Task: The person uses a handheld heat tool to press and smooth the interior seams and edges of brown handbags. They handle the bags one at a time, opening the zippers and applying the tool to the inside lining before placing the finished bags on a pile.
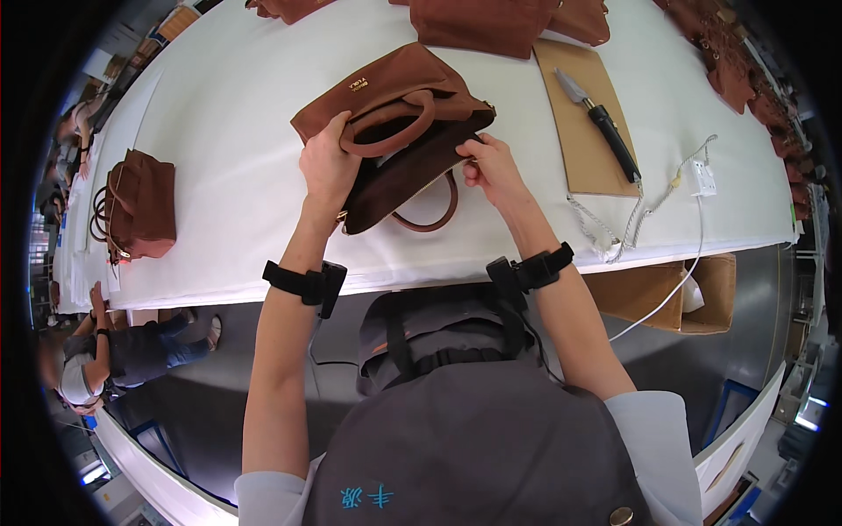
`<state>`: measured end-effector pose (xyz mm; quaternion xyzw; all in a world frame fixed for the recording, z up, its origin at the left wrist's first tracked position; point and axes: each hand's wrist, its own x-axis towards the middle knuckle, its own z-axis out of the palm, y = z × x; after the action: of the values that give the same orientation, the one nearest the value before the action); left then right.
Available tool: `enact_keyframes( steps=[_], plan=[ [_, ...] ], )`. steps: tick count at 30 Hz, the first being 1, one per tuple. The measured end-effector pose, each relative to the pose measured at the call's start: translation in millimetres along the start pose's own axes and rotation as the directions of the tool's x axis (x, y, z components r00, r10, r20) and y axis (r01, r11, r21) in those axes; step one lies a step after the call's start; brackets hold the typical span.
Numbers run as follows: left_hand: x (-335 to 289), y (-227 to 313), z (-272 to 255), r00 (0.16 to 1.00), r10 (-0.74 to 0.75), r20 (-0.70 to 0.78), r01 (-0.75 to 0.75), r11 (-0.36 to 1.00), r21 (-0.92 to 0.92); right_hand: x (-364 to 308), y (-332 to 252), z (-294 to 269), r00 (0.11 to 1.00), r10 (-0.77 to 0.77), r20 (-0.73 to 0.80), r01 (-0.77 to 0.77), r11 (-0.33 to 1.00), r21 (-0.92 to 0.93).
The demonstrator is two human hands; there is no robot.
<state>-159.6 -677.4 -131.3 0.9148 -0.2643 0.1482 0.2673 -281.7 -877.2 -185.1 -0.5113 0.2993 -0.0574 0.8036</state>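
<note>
A brown handbag [386, 88] with two rolled handles and a gold-coloured zip lies tilted on the white table, its top opening toward me. My left hand [330, 165] grips the bag's left side, by the base of the upper handle [395, 131]. With fingers pinched, my right hand [491, 168] holds the near edge of the opening, close to the zip. Between my hands the dark lining [395, 180] shows. The other handle [438, 215] hangs down onto the table on the near side.
Right of the bag, a hot-blade tool [605, 131] with a black grip lies on a brown board [574, 167], its cord running to a white power strip [703, 178]. Another brown handbag [145, 206] stands at left; more bags [482, 26] lie at the back. A cardboard box [706, 294] sits below.
</note>
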Motion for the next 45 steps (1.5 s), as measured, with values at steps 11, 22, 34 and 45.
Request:
enact_keyframes(
  steps=[11,22,34,45],
  plan=[
    [2,4,5,0.998,0.060,-0.001,-0.060,0.998,-0.006,-48,38,19,0.384,-0.780,0.495,0.567,-0.225,-0.793],
    [12,2,5,0.999,0.034,-0.008,-0.034,0.999,-0.022,-35,73,10,0.490,-0.476,0.731,0.723,-0.247,-0.645],
    [20,6,-8,0.999,0.031,-0.018,-0.033,0.995,-0.098,36,49,45,0.475,-0.590,0.653,0.683,-0.221,-0.697],
    [28,16,-24,0.991,0.127,0.043,-0.121,0.985,-0.122,90,-10,99,0.743,-0.302,0.597,0.647,0.100,-0.756]
  ],
)
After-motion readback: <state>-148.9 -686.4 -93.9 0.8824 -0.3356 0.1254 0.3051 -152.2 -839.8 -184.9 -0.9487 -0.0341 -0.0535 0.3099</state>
